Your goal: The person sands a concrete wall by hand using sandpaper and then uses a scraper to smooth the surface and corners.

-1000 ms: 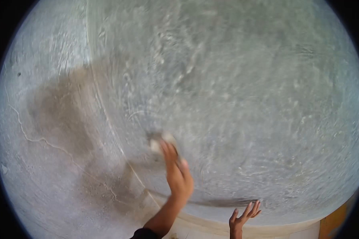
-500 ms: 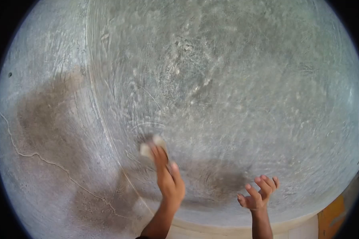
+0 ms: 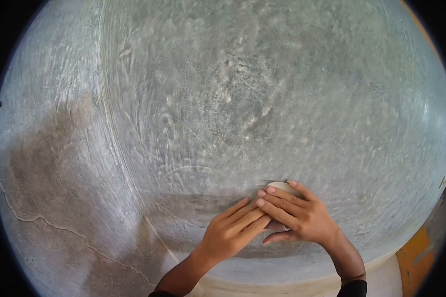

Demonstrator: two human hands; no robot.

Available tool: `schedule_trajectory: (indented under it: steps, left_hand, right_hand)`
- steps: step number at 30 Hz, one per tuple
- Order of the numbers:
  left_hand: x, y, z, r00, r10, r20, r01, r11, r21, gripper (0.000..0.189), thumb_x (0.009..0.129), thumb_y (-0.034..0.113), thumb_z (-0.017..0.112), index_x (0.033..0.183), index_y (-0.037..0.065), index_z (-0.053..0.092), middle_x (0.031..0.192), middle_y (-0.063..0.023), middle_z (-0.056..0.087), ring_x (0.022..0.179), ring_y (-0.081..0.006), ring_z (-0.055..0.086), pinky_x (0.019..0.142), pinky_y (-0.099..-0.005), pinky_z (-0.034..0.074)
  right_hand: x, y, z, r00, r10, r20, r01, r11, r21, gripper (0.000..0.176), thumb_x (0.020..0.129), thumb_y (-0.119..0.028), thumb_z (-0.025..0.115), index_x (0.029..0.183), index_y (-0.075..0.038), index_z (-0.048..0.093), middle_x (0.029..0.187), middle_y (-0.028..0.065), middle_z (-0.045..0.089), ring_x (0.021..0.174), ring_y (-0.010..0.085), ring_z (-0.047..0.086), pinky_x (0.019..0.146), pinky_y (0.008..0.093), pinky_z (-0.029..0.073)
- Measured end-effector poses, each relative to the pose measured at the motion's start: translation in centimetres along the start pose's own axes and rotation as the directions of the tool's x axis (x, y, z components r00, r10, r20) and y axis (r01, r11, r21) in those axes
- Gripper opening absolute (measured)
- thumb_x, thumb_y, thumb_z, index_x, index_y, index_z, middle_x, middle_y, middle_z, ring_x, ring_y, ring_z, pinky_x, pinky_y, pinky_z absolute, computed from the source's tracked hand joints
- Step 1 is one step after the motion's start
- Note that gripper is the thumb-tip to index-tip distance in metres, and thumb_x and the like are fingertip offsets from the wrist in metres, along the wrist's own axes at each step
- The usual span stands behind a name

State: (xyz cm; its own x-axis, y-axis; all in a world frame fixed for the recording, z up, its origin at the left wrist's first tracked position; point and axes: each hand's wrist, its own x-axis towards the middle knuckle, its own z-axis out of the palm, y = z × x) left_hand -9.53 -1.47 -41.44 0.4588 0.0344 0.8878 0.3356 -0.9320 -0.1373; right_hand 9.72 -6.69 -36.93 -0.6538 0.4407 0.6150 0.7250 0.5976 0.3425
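Observation:
A small pale flat piece [image 3: 282, 186], perhaps a folded sheet or pad, lies between my hands and the grey wall-like surface [image 3: 262, 123]. My right hand [image 3: 302, 214] covers it, its thumb low and its fingers pointing left across it. From the left, my left hand [image 3: 235, 230] reaches in with fingers extended, its fingertips meeting the fingers of my right hand at the piece. Most of the piece is hidden under both hands; only its upper rim and a bit near the right thumb show.
A long seam [image 3: 119, 153] runs down the left of the rough grey surface. Left of it a wavy crack [image 3: 69, 227] crosses darker patches. White tiles [image 3: 384, 279] and an orange-brown strip [image 3: 415, 257] show at the lower right.
My left hand has moved right and down with the pale piece. My right hand, open and apart before, has moved up and left and now lies over the piece.

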Motion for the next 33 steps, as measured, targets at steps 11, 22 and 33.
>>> schedule_trajectory:
  steps: [11, 22, 33]
  left_hand:
    - [-3.8, 0.0, 2.3, 0.995, -0.054, -0.083, 0.062, 0.993, 0.102, 0.007, 0.076, 0.012, 0.063, 0.081, 0.006, 0.062, 0.086, -0.0029, 0.061, 0.082, -0.0165, 0.058, 0.075, -0.0316, 0.043]
    - [-1.8, 0.1, 0.4, 0.981, -0.192, 0.028, 0.191, 0.981, 0.019, 0.018, 0.068, 0.002, 0.062, 0.086, 0.006, 0.061, 0.088, -0.0021, 0.057, 0.079, -0.0185, 0.053, 0.069, -0.0325, 0.039]
    - [-2.5, -0.7, -2.7, 0.946, -0.272, -0.178, 0.267, 0.962, -0.051, 0.036, 0.073, 0.003, 0.070, 0.108, 0.004, 0.063, 0.110, -0.0103, 0.063, 0.095, -0.0226, 0.059, 0.082, -0.0335, 0.041]
  right_hand:
    - [-1.3, -2.5, 4.0, 0.995, -0.079, -0.065, 0.057, 0.953, -0.298, 0.041, 0.088, -0.014, 0.054, 0.129, -0.011, 0.052, 0.127, 0.0015, 0.058, 0.118, 0.0121, 0.053, 0.110, 0.0325, 0.032]
    - [-3.3, -3.5, 4.5, 0.953, -0.226, -0.202, 0.182, 0.960, -0.215, 0.037, 0.089, -0.016, 0.054, 0.126, -0.017, 0.056, 0.125, 0.0006, 0.057, 0.110, 0.0134, 0.057, 0.093, 0.0267, 0.047]
    - [3.8, -0.3, 0.8, 0.925, 0.156, -0.347, -0.231, 0.955, -0.186, 0.038, 0.070, -0.015, 0.072, 0.108, -0.014, 0.067, 0.119, -0.0006, 0.063, 0.116, 0.0163, 0.055, 0.097, 0.0349, 0.048]
